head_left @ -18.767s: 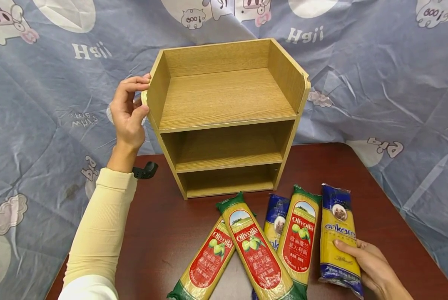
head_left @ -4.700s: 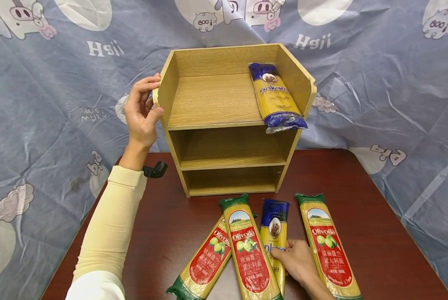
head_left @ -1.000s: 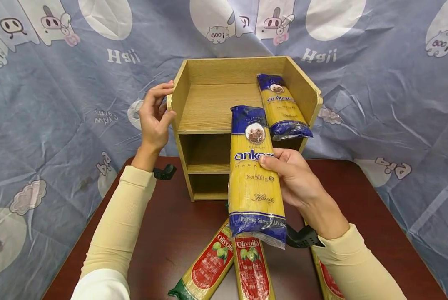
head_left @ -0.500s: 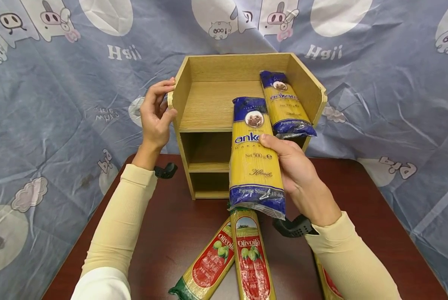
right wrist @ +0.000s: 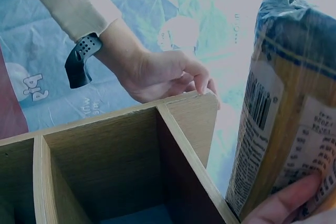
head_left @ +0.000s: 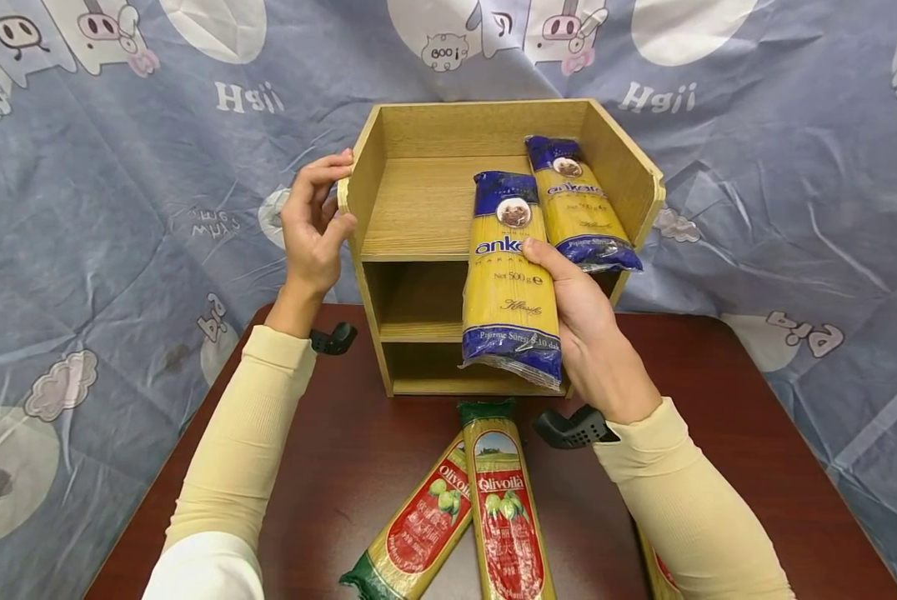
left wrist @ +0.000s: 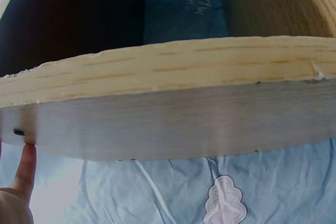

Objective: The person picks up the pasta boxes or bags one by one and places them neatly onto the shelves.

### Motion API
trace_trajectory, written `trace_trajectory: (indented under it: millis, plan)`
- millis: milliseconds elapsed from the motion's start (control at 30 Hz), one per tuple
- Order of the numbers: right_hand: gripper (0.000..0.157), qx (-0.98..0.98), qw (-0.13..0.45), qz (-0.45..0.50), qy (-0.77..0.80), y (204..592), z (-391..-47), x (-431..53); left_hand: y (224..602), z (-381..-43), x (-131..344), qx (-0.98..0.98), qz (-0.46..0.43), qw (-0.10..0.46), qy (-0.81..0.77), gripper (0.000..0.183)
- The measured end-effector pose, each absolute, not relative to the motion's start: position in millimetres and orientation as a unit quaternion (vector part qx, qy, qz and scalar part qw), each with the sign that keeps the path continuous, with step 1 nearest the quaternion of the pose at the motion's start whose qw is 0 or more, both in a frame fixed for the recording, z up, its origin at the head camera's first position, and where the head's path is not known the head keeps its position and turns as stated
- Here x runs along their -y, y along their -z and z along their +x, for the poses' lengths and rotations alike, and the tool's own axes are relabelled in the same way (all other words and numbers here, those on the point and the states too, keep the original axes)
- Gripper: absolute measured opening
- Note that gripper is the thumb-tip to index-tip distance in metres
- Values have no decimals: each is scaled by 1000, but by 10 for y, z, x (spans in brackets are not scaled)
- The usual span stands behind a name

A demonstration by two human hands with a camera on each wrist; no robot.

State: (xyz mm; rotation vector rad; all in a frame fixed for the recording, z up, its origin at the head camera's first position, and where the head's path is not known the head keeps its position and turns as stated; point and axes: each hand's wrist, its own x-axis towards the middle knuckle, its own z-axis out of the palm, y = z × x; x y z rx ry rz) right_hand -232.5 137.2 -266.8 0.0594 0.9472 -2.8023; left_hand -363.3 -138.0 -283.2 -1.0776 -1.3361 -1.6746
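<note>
My right hand (head_left: 594, 333) grips a yellow-and-blue pack of spaghetti (head_left: 512, 292) by its right side, thumb on the front. The pack is held up before the wooden shelf unit (head_left: 433, 200), its blue top end overlapping the top shelf. In the right wrist view the pack's printed back (right wrist: 283, 108) shows, with fingers (right wrist: 289, 198) against it. My left hand (head_left: 313, 225) holds the front edge of the unit's left side panel; a finger (left wrist: 26, 171) touches the panel's outer face in the left wrist view. Another blue-and-yellow spaghetti pack (head_left: 583, 208) lies on the top shelf, along the right wall.
On the dark red table (head_left: 328, 467), two red-labelled spaghetti packs, one tilted (head_left: 426, 525) and one nearly straight (head_left: 504, 508), overlap before the unit. Another pack (head_left: 654, 567) lies mostly hidden under my right forearm. A patterned blue cloth (head_left: 118, 208) hangs behind.
The second blue-and-yellow pack came off the table and, over the last second, rises and moves toward the top shelf in my right hand. The first was put on the shelf earlier. My left hand keeps its hold.
</note>
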Motion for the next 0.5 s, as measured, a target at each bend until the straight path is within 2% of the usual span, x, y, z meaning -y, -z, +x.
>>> trace_trajectory:
  millis: [200, 500]
  plan:
    - [48, -331, 77, 27, 940, 2668, -2235, -1377, 2818, -3640, 1361, 516, -417, 366, 653, 52]
    - [52, -378, 82, -53, 921, 2746, -2134, -1336, 2831, -3645, 1354, 509, -414, 367, 659, 53]
